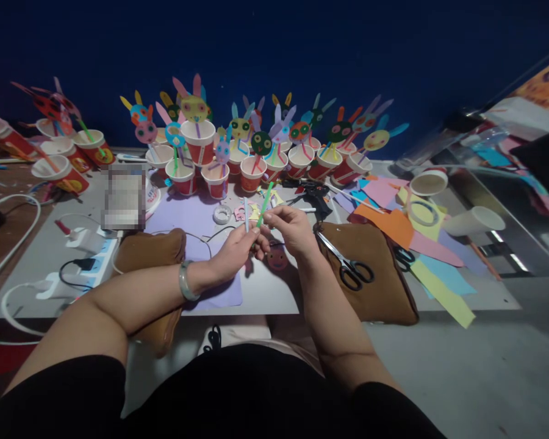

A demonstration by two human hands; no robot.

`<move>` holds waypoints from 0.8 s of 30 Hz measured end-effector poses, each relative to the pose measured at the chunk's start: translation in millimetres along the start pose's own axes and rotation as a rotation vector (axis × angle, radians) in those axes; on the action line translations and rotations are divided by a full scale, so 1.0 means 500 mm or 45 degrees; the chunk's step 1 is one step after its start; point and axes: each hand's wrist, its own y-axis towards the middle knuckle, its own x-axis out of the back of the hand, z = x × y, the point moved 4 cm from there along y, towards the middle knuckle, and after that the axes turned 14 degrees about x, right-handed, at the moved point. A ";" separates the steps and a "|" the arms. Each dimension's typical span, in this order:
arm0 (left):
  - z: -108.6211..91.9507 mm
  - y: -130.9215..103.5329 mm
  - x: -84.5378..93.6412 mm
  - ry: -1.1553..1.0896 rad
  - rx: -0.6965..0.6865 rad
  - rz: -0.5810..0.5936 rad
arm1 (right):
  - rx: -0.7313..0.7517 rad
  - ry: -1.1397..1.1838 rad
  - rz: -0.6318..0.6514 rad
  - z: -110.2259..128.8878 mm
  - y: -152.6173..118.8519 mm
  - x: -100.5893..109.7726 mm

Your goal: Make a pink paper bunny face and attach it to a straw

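My left hand (232,251), with a bangle on the wrist, is closed around a pale blue straw (246,213) that points up and away. Close beside it, my right hand (293,227) pinches a bright green straw (266,196) between thumb and fingertips. The green straw's lower end runs down to the left thumb, where fingers hide it. Under the hands lies a pinkish paper face (278,258), partly covered. Just beyond are small paper cutouts (243,211) and a roll of tape (222,213).
Red-and-white paper cups (214,182) with rabbit faces on straws line the back. Scissors (343,259) lie on a brown cushion (384,286) at right, near coloured paper sheets (384,227) and a black glue gun (315,192). A power strip (98,265) and cables occupy the left.
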 end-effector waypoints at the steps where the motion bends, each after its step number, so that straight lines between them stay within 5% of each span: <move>1: -0.001 0.000 0.000 0.001 -0.006 -0.003 | 0.029 -0.030 -0.001 0.004 0.000 0.000; 12: -0.004 -0.005 0.001 -0.014 0.016 0.006 | 0.194 -0.092 0.104 0.024 -0.013 -0.020; 17: -0.004 -0.024 -0.015 0.034 0.003 0.088 | 0.531 -0.577 -0.220 0.032 -0.002 0.014; 21: 0.002 -0.027 -0.024 0.023 0.022 0.189 | 0.417 -0.348 -0.596 0.011 0.017 0.067; 24: 0.004 -0.018 -0.016 -0.007 0.016 0.100 | 0.321 -0.181 -0.536 -0.002 0.023 0.065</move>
